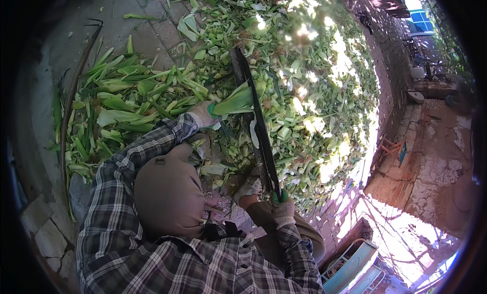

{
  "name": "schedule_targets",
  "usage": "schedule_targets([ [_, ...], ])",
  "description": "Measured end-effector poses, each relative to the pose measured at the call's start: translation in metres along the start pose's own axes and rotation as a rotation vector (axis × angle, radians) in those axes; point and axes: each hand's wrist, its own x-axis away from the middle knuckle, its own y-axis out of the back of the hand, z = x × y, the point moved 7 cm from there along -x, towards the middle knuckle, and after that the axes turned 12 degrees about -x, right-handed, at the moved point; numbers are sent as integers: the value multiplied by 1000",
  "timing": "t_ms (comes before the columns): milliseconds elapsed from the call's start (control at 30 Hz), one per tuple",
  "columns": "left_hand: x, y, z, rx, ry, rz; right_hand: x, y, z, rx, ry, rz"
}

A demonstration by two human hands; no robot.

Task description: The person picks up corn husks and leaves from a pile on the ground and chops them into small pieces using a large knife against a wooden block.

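My left hand (pixel 203 114), in a white knit glove with green coating, grips a bunch of green corn husks (pixel 234 100). The bunch lies across the dark base bar (pixel 237 67) of a long lever-type fodder cutter, its far end at the blade (pixel 261 130). My right hand (pixel 284 211), gloved alike, is closed around the near end of the blade lever. A pale strip of husk (pixel 254 133) hangs beside the blade. How far the blade is raised is hard to tell.
Long uncut husks (pixel 125 92) are heaped at left, beside a hooked tool (pixel 74 92) with a curved handle. Chopped green pieces (pixel 304 85) cover the ground beyond the cutter, up to a brick wall (pixel 388 66). A turquoise metal frame (pixel 352 265) stands at lower right.
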Motion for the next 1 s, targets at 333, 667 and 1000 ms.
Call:
schedule_targets([
  [333, 17, 67, -56, -633, -262, 66, -14, 202, 271, -144, -74, -15],
  [667, -52, 69, -40, -262, 183, 193, 20, 155, 251, 200, 123, 43],
  [1000, -40, 15, -18, -511, 123, 323, -13, 4, -36, -62, -78, 52],
])
